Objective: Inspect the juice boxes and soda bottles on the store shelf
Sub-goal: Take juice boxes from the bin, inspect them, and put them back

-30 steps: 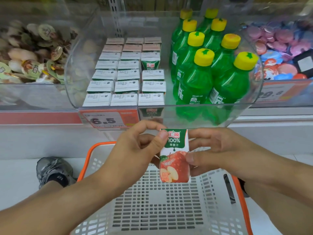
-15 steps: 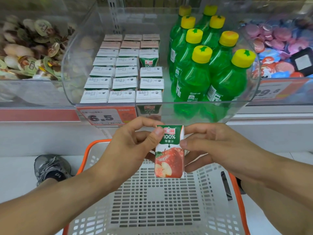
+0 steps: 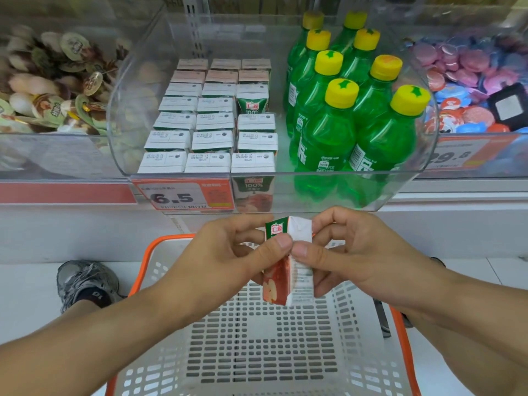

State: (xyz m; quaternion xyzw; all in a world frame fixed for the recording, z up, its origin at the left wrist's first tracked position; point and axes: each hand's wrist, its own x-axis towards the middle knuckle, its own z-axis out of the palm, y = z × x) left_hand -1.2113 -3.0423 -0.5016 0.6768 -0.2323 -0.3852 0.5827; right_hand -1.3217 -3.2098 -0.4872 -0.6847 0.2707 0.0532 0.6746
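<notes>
Pinched between both hands, the juice box [image 3: 288,261] hangs upright over the basket [image 3: 171,247], below the front of the clear shelf bin [image 3: 120,115], turned so its red apple face and white printed side panel both show. The left hand [image 3: 228,252] grips it with thumb in front and fingers [image 3: 245,224] curled behind; the right hand [image 3: 351,252] clamps the white side the same way. Thumb tips meet near one edge, so a hasty twist could let the smooth coated carton slip into the basket, or dent its soft corner. It is a small rectangular carton with folded top flaps. Matching boxes [image 3: 211,138] sit in neat rows in the bin beside glossy green plastic bottles [image 3: 343,124] with ridged yellow caps.
</notes>
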